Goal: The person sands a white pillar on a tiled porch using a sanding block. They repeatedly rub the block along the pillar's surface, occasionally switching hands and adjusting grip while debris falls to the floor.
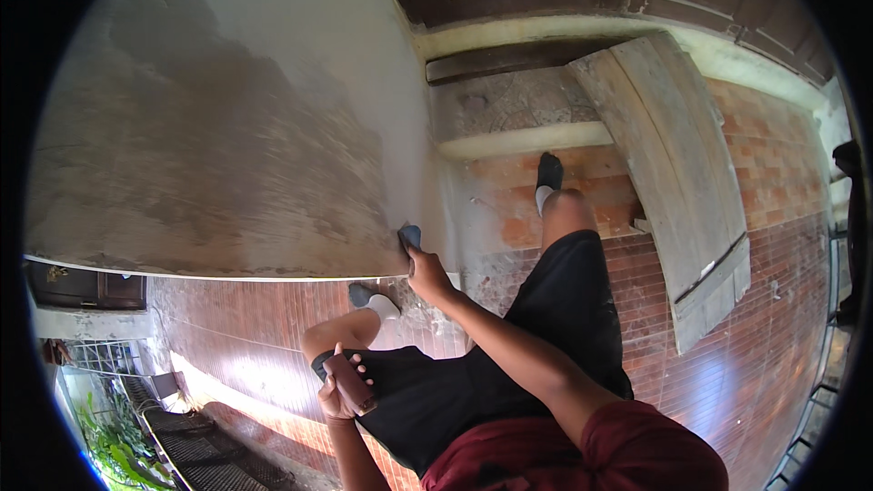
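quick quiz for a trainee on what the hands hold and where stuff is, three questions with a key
1. Fill in: the small thing in the right hand is ____ in colour.

2. Where is the brown block?
a) on the floor
b) in the left hand
c) on the step

3. True or false: in this view, the wooden boards are to the right of the large pale surface with the dark patch.

Key: 1. blue-grey; 2. b; 3. true
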Demonstrator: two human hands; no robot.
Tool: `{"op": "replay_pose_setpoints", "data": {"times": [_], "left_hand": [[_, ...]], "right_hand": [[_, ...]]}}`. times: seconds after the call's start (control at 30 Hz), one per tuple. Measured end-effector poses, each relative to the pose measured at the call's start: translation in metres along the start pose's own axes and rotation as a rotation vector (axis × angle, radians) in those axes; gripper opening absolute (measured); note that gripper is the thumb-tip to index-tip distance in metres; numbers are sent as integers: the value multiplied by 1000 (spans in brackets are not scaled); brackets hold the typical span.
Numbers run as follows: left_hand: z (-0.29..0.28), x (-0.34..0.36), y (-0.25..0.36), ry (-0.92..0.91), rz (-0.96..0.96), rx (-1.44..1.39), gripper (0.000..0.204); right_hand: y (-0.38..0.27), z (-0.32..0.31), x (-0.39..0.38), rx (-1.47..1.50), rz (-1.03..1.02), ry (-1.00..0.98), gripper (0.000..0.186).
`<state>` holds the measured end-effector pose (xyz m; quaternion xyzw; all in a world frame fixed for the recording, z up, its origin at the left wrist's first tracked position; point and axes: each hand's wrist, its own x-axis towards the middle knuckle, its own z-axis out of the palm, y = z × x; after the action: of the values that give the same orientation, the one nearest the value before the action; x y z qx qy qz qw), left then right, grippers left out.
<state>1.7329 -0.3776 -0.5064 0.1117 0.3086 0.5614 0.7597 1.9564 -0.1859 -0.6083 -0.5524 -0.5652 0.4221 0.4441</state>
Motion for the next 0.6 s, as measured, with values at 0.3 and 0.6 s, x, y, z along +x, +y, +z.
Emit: {"op": "replay_pose_setpoints", "data": {"times": [0.3, 0.6], "left_hand": [[21, -5, -3, 69, -31, 89, 85], [35, 43, -44, 531, 63, 199, 39]], "right_hand": [[59, -23, -8, -212, 313, -298, 36], [149, -21, -63, -501, 683, -538, 32]]}}
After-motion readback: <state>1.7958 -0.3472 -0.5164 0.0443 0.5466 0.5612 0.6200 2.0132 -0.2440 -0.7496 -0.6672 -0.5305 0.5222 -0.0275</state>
